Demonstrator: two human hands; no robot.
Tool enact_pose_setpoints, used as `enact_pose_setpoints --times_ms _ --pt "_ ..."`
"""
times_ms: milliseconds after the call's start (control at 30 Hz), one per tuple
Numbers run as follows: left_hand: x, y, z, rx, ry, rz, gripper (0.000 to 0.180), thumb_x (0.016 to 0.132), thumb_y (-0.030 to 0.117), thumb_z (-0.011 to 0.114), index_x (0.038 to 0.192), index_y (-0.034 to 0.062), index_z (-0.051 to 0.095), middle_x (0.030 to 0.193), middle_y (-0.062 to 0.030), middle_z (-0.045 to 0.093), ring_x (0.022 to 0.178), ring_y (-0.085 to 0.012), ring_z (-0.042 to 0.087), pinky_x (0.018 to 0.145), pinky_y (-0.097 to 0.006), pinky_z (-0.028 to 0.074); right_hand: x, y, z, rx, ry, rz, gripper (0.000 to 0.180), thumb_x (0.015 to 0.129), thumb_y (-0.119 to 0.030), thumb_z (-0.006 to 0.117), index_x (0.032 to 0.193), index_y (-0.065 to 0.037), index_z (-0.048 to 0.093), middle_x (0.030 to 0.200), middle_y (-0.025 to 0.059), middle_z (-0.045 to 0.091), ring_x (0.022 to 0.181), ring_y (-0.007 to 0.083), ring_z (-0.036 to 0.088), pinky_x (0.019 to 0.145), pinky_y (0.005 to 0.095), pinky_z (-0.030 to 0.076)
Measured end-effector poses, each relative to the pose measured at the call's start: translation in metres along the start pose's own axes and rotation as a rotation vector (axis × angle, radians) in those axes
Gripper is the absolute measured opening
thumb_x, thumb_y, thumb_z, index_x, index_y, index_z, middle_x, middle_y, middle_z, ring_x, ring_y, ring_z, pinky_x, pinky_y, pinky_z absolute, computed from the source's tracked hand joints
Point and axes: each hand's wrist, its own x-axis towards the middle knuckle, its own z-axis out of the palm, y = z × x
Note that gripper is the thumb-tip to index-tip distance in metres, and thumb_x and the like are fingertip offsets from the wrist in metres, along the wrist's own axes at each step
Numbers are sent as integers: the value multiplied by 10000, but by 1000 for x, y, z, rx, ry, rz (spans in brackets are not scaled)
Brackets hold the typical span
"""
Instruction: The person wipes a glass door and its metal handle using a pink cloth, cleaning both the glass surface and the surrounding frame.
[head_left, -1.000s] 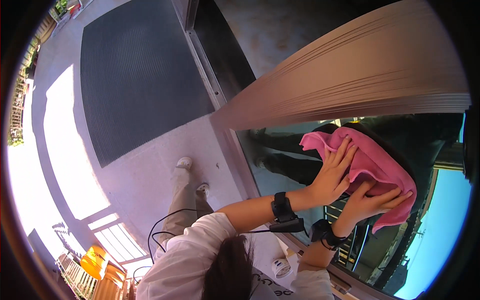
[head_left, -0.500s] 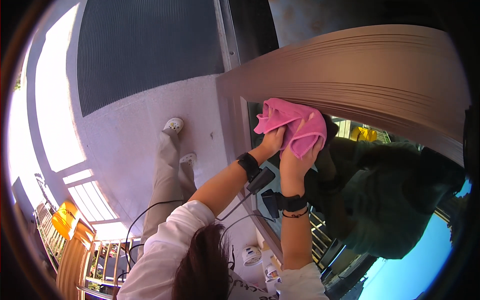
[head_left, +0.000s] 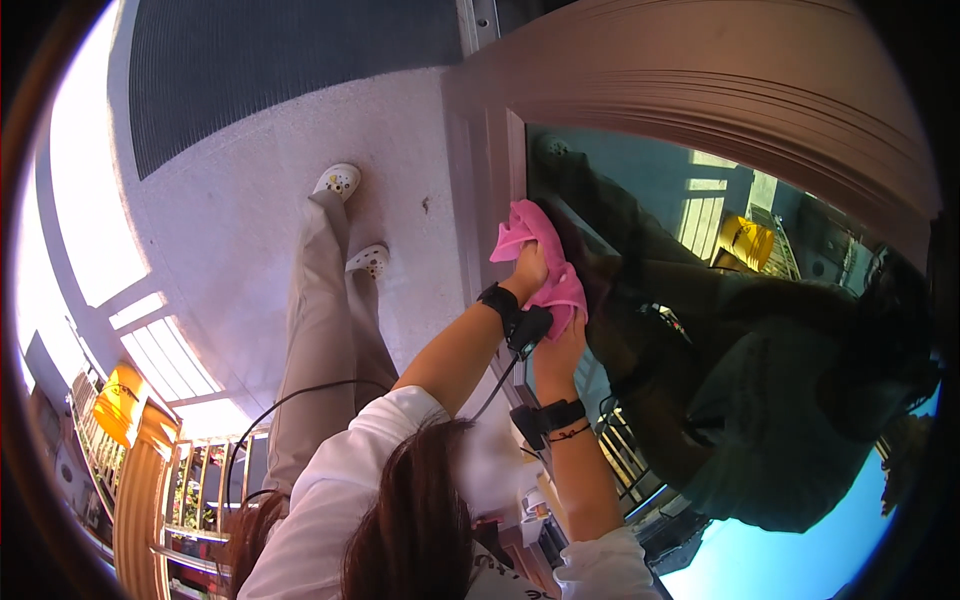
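A pink cloth (head_left: pixel 560 290) is bunched against the glass pane (head_left: pixel 625 165), close to its left edge. My left hand (head_left: pixel 531 266) is closed around the upper part of the cloth, beside the brown frame (head_left: pixel 492 180). Lower down, my right hand (head_left: pixel 560 350) grips the cloth's lower end, its fingers partly hidden by the fabric. Each wrist wears a black strap with a small black device. The pane mirrors my arms, my body and the sky.
A wide brown grooved rail (head_left: pixel 760 75) borders the pane at the top right. My feet, in white clogs (head_left: pixel 340 180), stand on the pale floor. A dark ribbed mat (head_left: pixel 290 60) lies beyond them. A yellow bucket (head_left: pixel 120 405) is by the railing at the lower left.
Both hands have brought the cloth away from the grooved rail, nearer and toward the pane's left edge. The cloth is more bunched. The view has shifted, and more of the glass shows.
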Motion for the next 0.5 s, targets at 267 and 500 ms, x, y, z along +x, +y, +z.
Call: enact_pose_setpoints --times_ms 267,500 --pt "-165 -49 38 -110 -184 -423 423 849 311 274 1101 -1 406 1084 -197 453 1006 -323 427 852 -358 345 -155 87 -47 575 -148 546 406 760 -118 520 1144 -46 412 1177 115 423 1025 252 444 861 280 361" --pt "-214 -33 42 -411 -238 -781 389 859 300 276 1116 28 381 1067 -162 459 975 -286 455 829 -358 378 -180 29 -88 765 -43 652 378 871 -247 361 1177 -24 345 1140 121 442 1010 227 462 877 347 360"
